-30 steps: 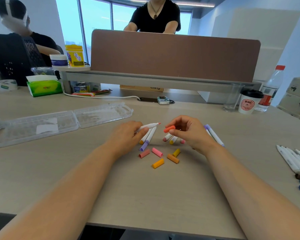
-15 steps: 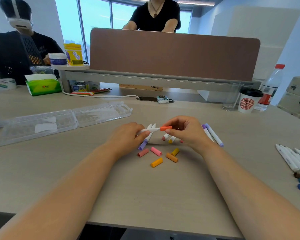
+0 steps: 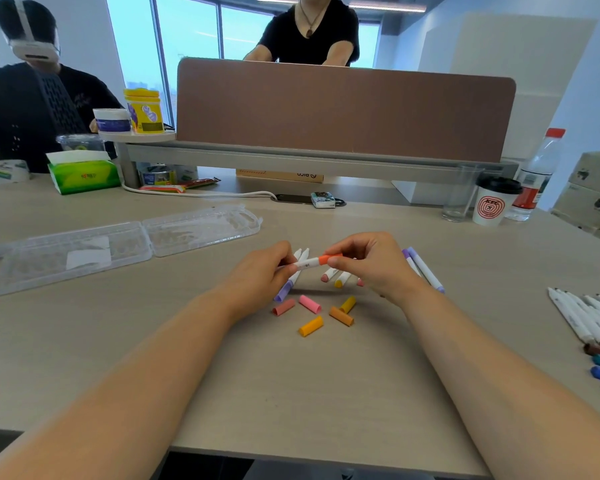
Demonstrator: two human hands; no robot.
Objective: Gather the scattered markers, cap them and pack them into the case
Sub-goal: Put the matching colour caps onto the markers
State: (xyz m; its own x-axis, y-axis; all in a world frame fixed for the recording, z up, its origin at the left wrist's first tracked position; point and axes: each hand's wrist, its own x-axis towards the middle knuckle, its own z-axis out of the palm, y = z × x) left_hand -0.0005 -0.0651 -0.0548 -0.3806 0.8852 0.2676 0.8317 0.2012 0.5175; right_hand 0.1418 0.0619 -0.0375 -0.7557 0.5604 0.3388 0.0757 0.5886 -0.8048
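Midway along the worktop (image 3: 291,403), my left hand (image 3: 257,277) pinches a white marker (image 3: 305,263) by its barrel while my right hand (image 3: 373,266) pinches the orange cap (image 3: 327,259) at its tip. Whether the cap is fully seated cannot be made out. To do this well, I should keep barrel and cap in one line and press straight until it stops. Five loose caps (image 3: 310,326) lie nearer the front edge. The uncapped markers (image 3: 340,281) under my hands are partly hidden. The clear case (image 3: 84,252) lies open toward the left edge. A row of markers (image 3: 581,318) is cut off at the right edge.
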